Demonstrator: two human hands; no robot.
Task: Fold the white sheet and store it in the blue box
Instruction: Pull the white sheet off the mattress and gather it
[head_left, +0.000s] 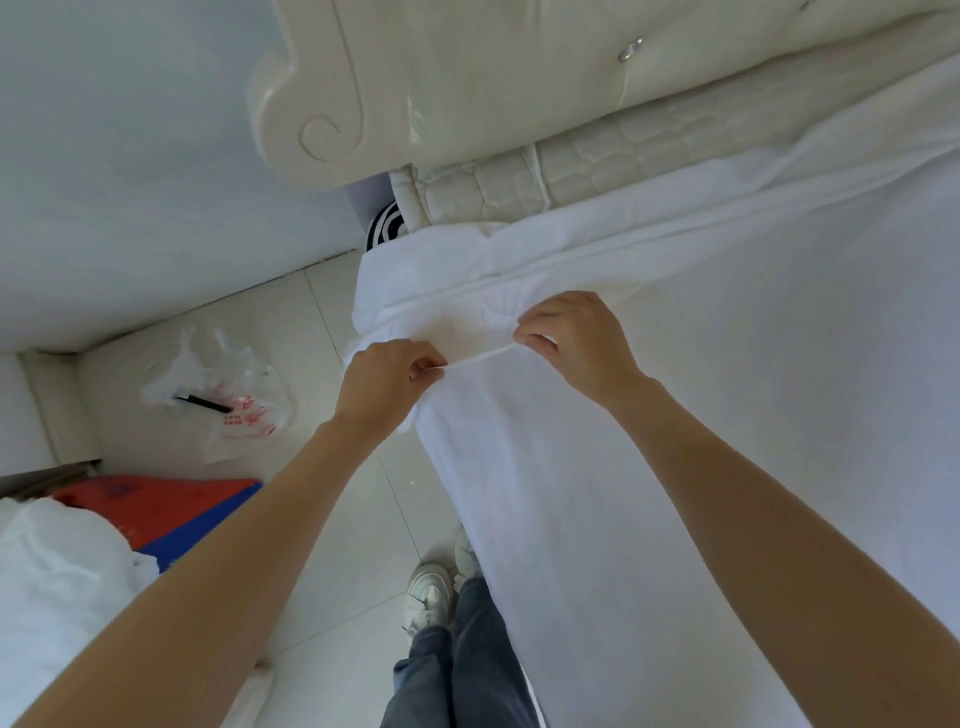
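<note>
The white sheet (701, 415) lies spread over the bed and hangs down its near side. My left hand (387, 382) pinches the sheet's edge at the bed's corner. My right hand (576, 338) pinches the same edge a little further right, and the hem is stretched taut between both hands. At the lower left a blue box (202, 525) with an orange-red flap stands on the floor, partly hidden by white fabric (57, 582).
A cream headboard (467, 78) and a quilted mattress (545, 176) lie at the top. A clear plastic bag (223, 400) with red print and a black pen lies on the tiled floor. My feet in white shoes (431, 592) stand beside the bed.
</note>
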